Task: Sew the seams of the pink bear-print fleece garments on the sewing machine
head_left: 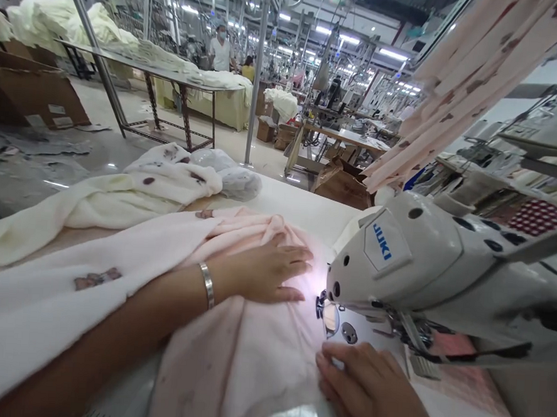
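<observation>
Nearest, the right hand (374, 387), fingers together, rests by the pink cloth (269, 353); whether pinching, I cannot tell. Farther off, the left hand (269, 271) spreads over it, left of the sewing machine (412, 261); how much is sewn doesn't show.

Garment factory floor: JUKI sewing machine (412, 261), heaped cream fabric (68, 19), cardboard box (26, 89), strip lights (394, 54) over workstations (356, 138).

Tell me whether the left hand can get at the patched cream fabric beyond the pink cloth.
Probably yes: the left hand rests on the pink cloth, and only soft folds seem to lie between it and the cream fabric.
</observation>
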